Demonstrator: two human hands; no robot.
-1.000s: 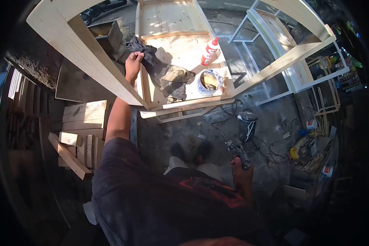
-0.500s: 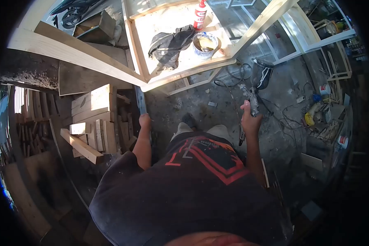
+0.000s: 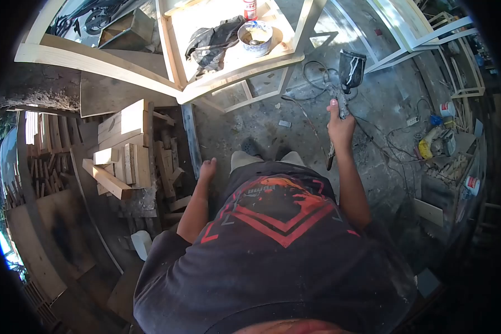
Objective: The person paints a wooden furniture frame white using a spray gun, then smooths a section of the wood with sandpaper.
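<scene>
My right hand (image 3: pixel 341 127) is wrapped round the handle of a spray gun with a dark cup (image 3: pixel 351 71), held out over the floor, its hose trailing below. My left hand (image 3: pixel 208 168) hangs low at my side, near a long grey board edge (image 3: pixel 191 136); its fingers look curled, and whether they hold anything is too small to tell. In front stands a pale wooden frame (image 3: pixel 245 73) with a panel that bears a black cloth (image 3: pixel 212 45), a stained tub (image 3: pixel 255 39) and a red and white bottle (image 3: pixel 250 9).
Stacked wood blocks (image 3: pixel 122 131) stand at the left beside loose planks. White frames (image 3: pixel 412 47) are at the upper right. Hoses and cords lie across the floor, near a yellow object (image 3: pixel 425 148) and white tubs (image 3: pixel 446 109) at the right.
My right hand and the spray gun are raised and farther forward, with the cup more upright. My left hand has shifted slightly right and down, away from the grey board. The view has tilted.
</scene>
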